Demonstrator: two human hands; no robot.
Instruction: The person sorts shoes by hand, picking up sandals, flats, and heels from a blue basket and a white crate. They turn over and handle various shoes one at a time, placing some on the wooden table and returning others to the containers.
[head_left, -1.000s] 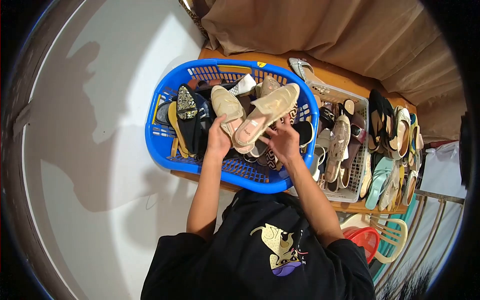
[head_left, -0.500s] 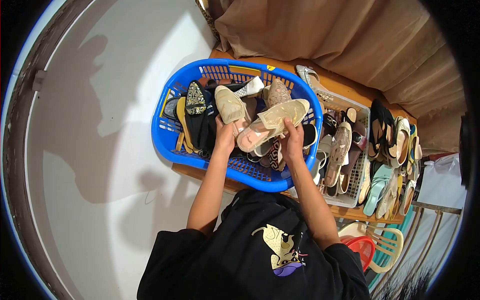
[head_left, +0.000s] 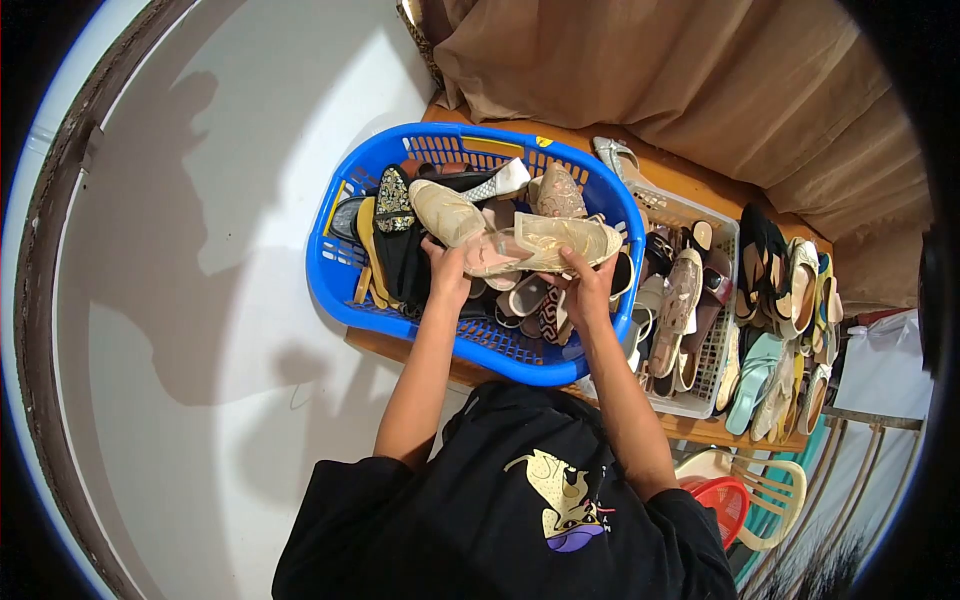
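1. The left hand (head_left: 447, 275) is closed around the heel end of a first beige flat (head_left: 445, 212), held over the middle of the blue basket (head_left: 500, 350), toe pointing to the basket's far left
2. The right hand (head_left: 585, 285) grips a second beige flat (head_left: 570, 238) from below, thumb on its side, above the basket's right half; the two shoes touch at their heels
3. Both flats look light, with a soft fabric upper and a thin sole that probably bends, so a pinch at the heel or across the sole's middle seems the surest hold; the fabric looks unlikely to slip
4. Under them the basket is heaped with loose footwear, a black embroidered shoe (head_left: 392, 200) at its left side among them, and straps could catch there
5. Just right of the basket stands a white crate (head_left: 672, 192) packed with sandals, and further right a row of sandals (head_left: 790, 290) on the wooden table (head_left: 720, 425)
6. Behind the basket hangs a brown curtain (head_left: 650, 70)
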